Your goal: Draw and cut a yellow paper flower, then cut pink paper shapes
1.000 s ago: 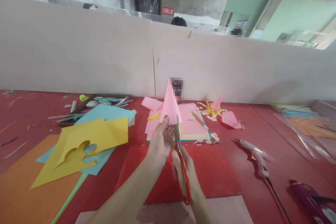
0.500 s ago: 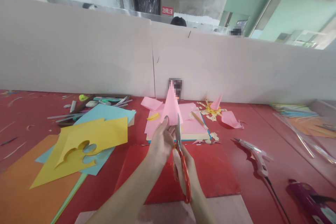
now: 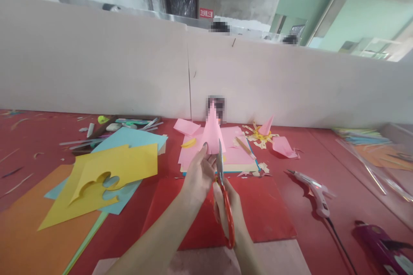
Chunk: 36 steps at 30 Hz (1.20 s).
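Note:
Between the thumb and fingers of my left hand (image 3: pixel 200 172) is a tall, pointed piece of pink paper (image 3: pixel 212 135), its tip upward. My right hand (image 3: pixel 230 200) is closed around the red handles of a pair of scissors (image 3: pixel 228 215). The blades point away from me and lie along the right edge of the pink paper, close to my left fingers. Whether they bite into the paper I cannot tell. Behind and below the paper lie pink sheets (image 3: pixel 187 159) on a pad, with a wooden-handled tool (image 3: pixel 245 148) on them.
Yellow sheet (image 3: pixel 135 165) with cut-outs, blue and orange sheets lie left. A pink cone on a yellow piece (image 3: pixel 265 129) stands back right. Right are a glue gun (image 3: pixel 318 197) with cord and a purple tool (image 3: pixel 380 242). A red board (image 3: pixel 258 219) lies under my hands; a white partition (image 3: pixel 129 68) rises behind.
The pink paper's tip has shifted very slightly right and down. Both hands and the scissors keep nearly the same place.

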### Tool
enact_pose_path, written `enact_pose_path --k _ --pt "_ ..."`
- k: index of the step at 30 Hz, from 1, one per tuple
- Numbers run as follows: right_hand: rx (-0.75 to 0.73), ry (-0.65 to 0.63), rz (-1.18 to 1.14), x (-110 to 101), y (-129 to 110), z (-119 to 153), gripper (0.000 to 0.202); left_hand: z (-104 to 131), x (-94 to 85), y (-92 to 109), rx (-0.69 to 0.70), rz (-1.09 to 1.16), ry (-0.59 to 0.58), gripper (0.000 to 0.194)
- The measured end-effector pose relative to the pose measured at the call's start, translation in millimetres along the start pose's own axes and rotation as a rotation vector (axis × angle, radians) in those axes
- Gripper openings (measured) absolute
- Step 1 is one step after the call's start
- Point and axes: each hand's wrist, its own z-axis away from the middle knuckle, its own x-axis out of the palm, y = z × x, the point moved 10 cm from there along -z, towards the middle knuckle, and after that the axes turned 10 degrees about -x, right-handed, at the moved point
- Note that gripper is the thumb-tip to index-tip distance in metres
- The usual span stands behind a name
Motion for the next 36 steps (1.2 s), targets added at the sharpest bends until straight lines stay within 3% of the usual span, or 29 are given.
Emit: enact_pose_path --k 11,22,29,36 --pt "-0.034 0.019 0.009 -2.2 -4.8 0.2 0.045 2.5 0.0 1.9 -0.005 -0.016 0.049 0.017" --pt "-0.011 0.008 -0.015 -1.3 -4.8 1.4 0.041 -1.5 -0.4 -0.4 -0.011 -0.047 -0.001 0.019" --pt "-0.045 -0.008 0.007 -1.8 -6.7 0.2 0.046 4.3 3.6 -1.6 -0.002 -0.064 0.026 0.025" --pt "-0.069 -0.073 0.018 4.8 -11.7 -1.0 0.042 3.7 -6.2 5.4 0.063 -0.055 0.089 0.02"
